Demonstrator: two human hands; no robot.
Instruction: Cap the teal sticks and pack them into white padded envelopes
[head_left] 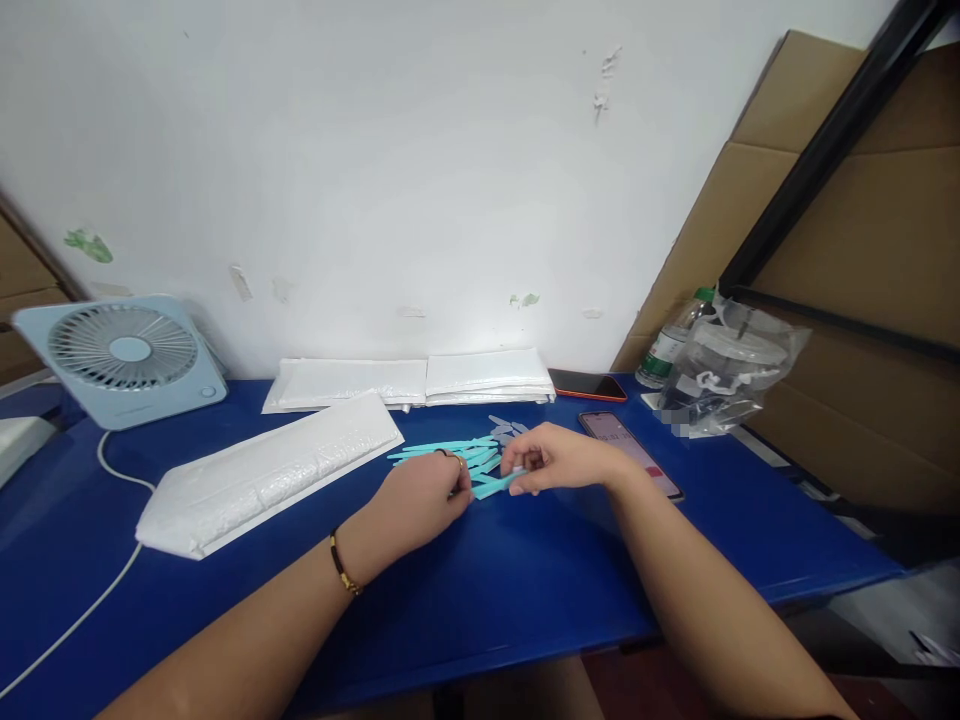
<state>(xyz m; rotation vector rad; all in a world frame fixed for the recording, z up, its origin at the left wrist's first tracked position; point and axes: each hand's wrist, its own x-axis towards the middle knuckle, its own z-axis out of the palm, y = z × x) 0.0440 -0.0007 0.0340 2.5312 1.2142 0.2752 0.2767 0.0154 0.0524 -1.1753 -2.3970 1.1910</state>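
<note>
Between my two hands is a slim teal plastic stick (491,487), its exact kind too small to make out. My left hand (420,500), with a ring and a bracelet, is closed in a pinch at the stick's left end. The fingers of my right hand (559,458) are curled and pinch its right end. Just behind my hands lies a loose pile of similar teal sticks (431,447), partly hidden by my left hand. Several small translucent grey pieces (501,425) lie behind my right fingertips.
White padded envelopes lie at left (274,475) and along the wall (487,377). A blue fan (127,350) with a white cord stands far left. Phones lie at the back (587,385) and right (626,445). A bottle (664,350) and a bagged cup (727,365) stand at right.
</note>
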